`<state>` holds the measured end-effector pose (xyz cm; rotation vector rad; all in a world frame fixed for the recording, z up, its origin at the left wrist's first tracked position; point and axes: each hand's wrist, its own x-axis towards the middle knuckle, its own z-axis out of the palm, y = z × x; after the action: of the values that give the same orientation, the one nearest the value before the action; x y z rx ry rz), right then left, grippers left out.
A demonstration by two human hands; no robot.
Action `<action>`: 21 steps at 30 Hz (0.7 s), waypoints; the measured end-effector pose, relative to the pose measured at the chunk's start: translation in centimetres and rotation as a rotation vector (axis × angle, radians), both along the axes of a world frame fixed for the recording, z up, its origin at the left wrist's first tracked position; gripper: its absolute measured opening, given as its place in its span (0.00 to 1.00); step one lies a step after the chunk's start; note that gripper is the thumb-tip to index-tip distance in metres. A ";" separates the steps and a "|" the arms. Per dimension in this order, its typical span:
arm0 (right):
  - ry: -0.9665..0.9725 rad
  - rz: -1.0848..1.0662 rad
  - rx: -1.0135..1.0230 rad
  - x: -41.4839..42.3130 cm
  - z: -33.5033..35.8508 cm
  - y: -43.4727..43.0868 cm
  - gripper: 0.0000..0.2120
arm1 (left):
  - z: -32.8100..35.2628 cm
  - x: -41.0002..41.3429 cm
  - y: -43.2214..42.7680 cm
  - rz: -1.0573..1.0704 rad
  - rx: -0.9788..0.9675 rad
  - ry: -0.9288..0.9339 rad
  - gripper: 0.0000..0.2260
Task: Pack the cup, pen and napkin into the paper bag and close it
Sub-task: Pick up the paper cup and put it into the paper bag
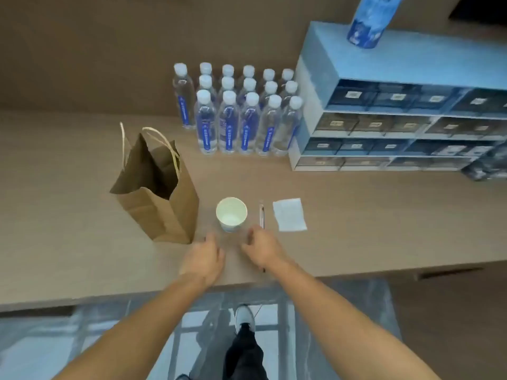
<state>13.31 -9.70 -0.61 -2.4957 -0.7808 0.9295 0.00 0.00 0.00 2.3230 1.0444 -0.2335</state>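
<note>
Grip, left hand: held just above the counter, near side of the cup, fingers loosely curled, nothing grasped. Grip, right hand: likewise loosely curled and empty, set just right of the cup's base, fingers blurred; the pen's near end is partly hidden behind it.

Cup: paper, pale cream inside, bluish print on the outer wall; upright and open-topped; placed on the counter between the bag and the pen, apart from both.

Pen: slim, pale barrel with a darker part; laid flat, pointing away from the person, just right of the cup.

Napkin: white, square, lightly textured; laid flat right of the pen, not touching it.

Paper bag: brown kraft paper with pale twisted-cord handles; upright at the left of the cup, mouth open, interior dark.

Also noted at the back of the counter: a block of clear water bottles with white caps and blue labels; a blue drawer unit stacked at the right.
</note>
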 end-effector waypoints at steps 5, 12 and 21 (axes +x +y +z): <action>0.092 0.097 0.321 3.2 -0.3 4.3 0.32 | -0.3 4.6 0.6 0.275 -0.146 -0.243 0.16; 0.066 0.376 0.349 7.2 6.1 6.5 0.27 | 4.7 4.4 0.9 0.302 -0.201 -0.364 0.21; -0.087 0.923 0.384 8.0 22.7 10.4 0.27 | 17.6 0.9 1.2 0.244 0.055 -0.577 0.14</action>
<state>21.30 0.65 22.08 -1.8031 -1.9999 0.8024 0.86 1.20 17.58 2.0839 1.0176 0.5349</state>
